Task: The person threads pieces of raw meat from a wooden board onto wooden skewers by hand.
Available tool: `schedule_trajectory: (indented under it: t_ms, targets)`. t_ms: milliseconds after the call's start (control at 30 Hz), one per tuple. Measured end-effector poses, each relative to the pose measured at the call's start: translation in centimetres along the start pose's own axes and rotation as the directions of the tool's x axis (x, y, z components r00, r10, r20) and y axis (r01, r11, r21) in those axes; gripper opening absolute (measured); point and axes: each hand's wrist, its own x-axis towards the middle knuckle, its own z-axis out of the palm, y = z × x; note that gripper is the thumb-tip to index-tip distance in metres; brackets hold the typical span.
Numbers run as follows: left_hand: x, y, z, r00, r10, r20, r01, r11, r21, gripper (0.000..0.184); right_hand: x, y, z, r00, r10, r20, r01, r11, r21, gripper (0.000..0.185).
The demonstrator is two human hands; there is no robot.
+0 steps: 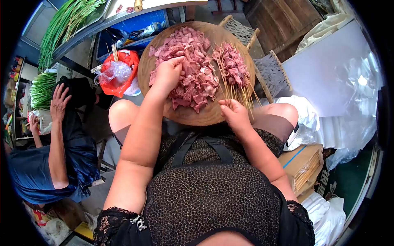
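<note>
A round wooden board [188, 119] lies across my knees. On it a large heap of cut raw meat [186, 45] covers the left and middle. To the right lie meat skewers [234, 65], their thin bare sticks pointing toward me. My left hand [169, 74] is over the heap's left part, fingers pinched together at the meat; what they hold is too small to name. At the board's near right edge, my right hand [235, 112] pinches a thin wooden stick, beside the bare ends of the skewers.
A red bag [119, 78] with sticks stands left of the board. A co-worker [61, 143] sits at far left near green stalks [43, 92]. A metal-edged table [156, 7] is at upper left. Right are a white surface [316, 74] and a cardboard box of sticks [301, 166].
</note>
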Motion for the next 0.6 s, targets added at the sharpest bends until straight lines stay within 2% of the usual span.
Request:
schedule_trajectory:
  t_ms: [33,67,133,233,367,400,467,500,533,600]
  targets:
    - [-0.1,0.3,-0.1,0.99,0.128,-0.051,-0.103,0.934,0.341,0.027,0.0,0.3,-0.2,1.0,0.004,-0.004,-0.004,1.0,0.007,0.018]
    - [0.0,0.3,-0.1,0.99,0.129,-0.05,-0.104,0.934,0.342,0.027,0.0,0.5,-0.4,1.0,0.011,-0.008,-0.011,1.0,0.014,0.019]
    - [-0.1,0.1,-0.1,0.951,0.273,-0.142,-0.174,0.859,0.481,0.027,-0.1,0.2,-0.2,1.0,-0.004,-0.016,0.004,1.0,0.003,0.019]
    - [-0.8,0.9,0.1,0.981,0.188,-0.05,-0.126,0.81,0.573,0.029,-0.2,-0.3,0.0,0.999,-0.042,-0.004,0.041,0.999,-0.024,0.019]
    - [-0.3,0.5,0.3,0.979,0.199,-0.043,-0.13,0.772,0.622,0.028,0.2,-0.3,0.1,1.0,-0.022,0.012,0.023,0.996,-0.087,0.019]
    - [0.0,0.3,0.2,0.98,0.197,-0.041,-0.129,0.773,0.622,0.028,0.4,-0.2,0.0,1.0,-0.019,0.011,0.02,0.996,-0.087,0.019]
    - [0.3,-0.3,-0.1,0.971,0.225,-0.075,-0.186,0.92,0.346,0.025,0.7,0.2,-0.1,0.999,-0.035,-0.008,0.033,0.99,-0.137,0.019]
    - [0.0,0.6,-0.2,0.978,0.192,-0.085,-0.17,0.962,0.211,0.023,0.7,0.3,-0.1,1.0,-0.03,-0.007,0.029,0.99,-0.135,0.019]
    - [0.0,0.9,-0.4,0.978,0.19,-0.084,-0.169,0.962,0.212,0.023,0.7,0.2,-0.1,1.0,-0.018,-0.001,0.018,0.994,-0.109,0.018]
    - [0.3,1.1,-0.7,0.991,0.121,-0.064,-0.121,0.993,0.007,0.025,0.6,-0.1,-0.3,1.0,-0.007,0.006,0.007,0.996,-0.085,0.017]
